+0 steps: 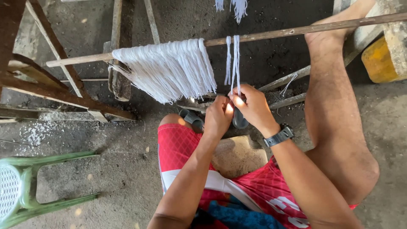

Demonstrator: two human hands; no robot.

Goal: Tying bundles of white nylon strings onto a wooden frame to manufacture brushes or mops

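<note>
Shorts: red patterned, worn by the seated person; nearest the camera, below both forearms.
Wristwatch: dark band on the right wrist.
Left hand: raised in front of the knee, fingers curled inward and closed toward the strand ends; whether they actually pinch yarn cannot be told, since the thumb side is hidden.
Right hand: touching the left hand, slightly farther and higher; fingers clenched on the lower end of the hanging strands.
Hanging strands: a thin pair of white yarn lengths draped over the rod, separate from the main bundle; long axis vertical, running straight up from the right hand's fingertips to the rod.
Key relation: the strands lie directly above and beyond the fingers, the right hand nearer to them than the left; the bundle lies to the left of both hands.
Sandal: dark, on the floor just under the hands, partly hidden.
Yarn bundle: wide fan of white strands looped over the rod, tails slanting down-right.
Rod: long wooden stick, near horizontal, carrying all the yarn; the right foot rests by its far end.
Green chair: plastic, at the left edge, well apart.
Floor: rough grey concrete.
</note>
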